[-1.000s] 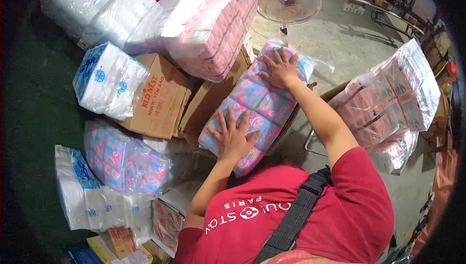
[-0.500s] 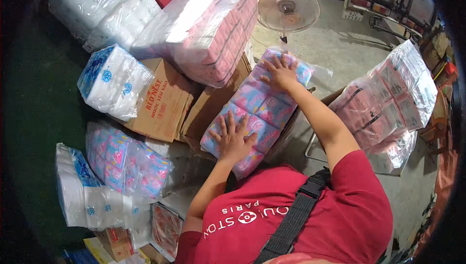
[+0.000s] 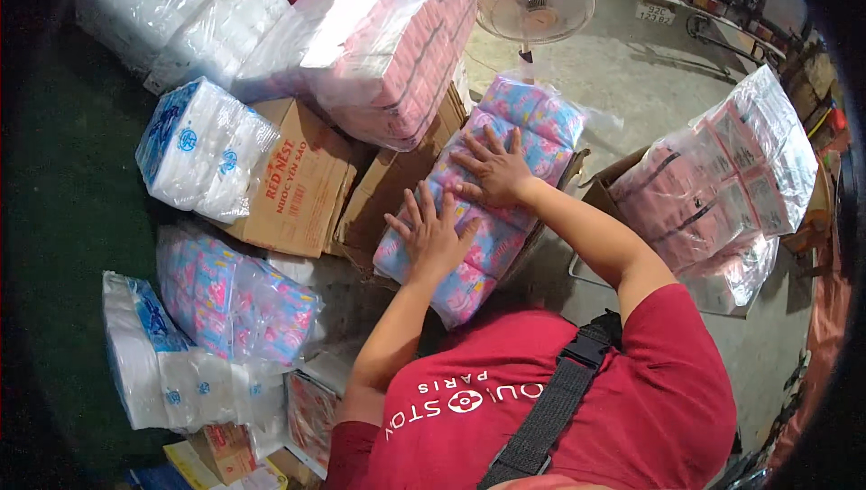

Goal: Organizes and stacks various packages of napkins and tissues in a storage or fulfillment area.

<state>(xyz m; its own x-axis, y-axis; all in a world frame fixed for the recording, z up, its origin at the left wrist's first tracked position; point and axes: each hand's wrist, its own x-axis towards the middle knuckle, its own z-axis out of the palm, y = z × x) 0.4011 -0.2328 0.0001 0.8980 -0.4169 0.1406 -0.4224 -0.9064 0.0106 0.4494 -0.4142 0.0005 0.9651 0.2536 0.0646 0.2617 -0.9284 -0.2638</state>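
A pink-and-blue wrapped pack (image 3: 492, 245) is seen at the mouth of an open carton (image 3: 397, 185), depth of seating not determinable; its long axis is slanted from the torso toward the fan (image 3: 534, 3); it is touched from above by both hands, fingers spread, nothing pinched; the near end is closer to the left hand (image 3: 435, 245), the far end to the right hand (image 3: 499, 174)
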